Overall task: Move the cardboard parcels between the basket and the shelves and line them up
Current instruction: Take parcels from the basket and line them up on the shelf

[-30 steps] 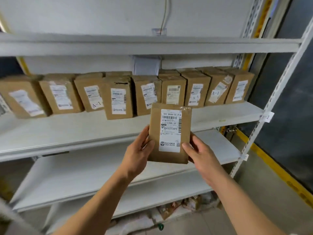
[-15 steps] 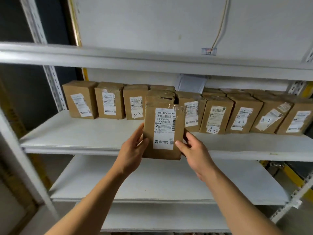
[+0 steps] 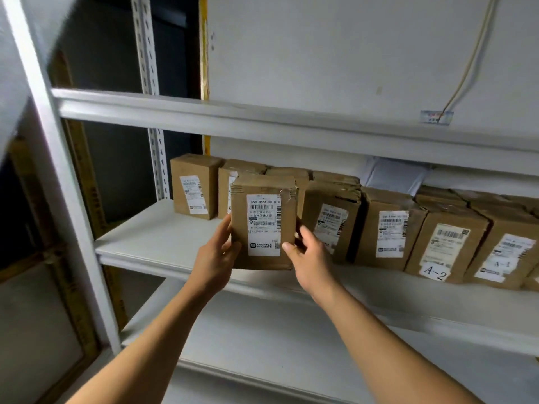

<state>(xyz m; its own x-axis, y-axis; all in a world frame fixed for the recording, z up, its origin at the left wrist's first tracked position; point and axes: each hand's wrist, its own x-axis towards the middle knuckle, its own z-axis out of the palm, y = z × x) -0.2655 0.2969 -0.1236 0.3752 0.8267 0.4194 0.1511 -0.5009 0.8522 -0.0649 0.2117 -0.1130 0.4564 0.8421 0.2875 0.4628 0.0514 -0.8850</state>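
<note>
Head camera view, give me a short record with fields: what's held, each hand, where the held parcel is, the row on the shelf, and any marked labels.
held item: cardboard parcel, upright, white label facing the camera
left hand: grips the parcel's left edge
right hand: grips its lower right edge
position: in front of the row's left part, above the middle shelf front edge
row: parcels standing side by side at the back of that shelf
marked label: A-2 on a parcel to the right

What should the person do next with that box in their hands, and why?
Probably set the held parcel down on the shelf. Both the left hand and right hand hold it upright, label outward, in front of the row of parcels.
</note>
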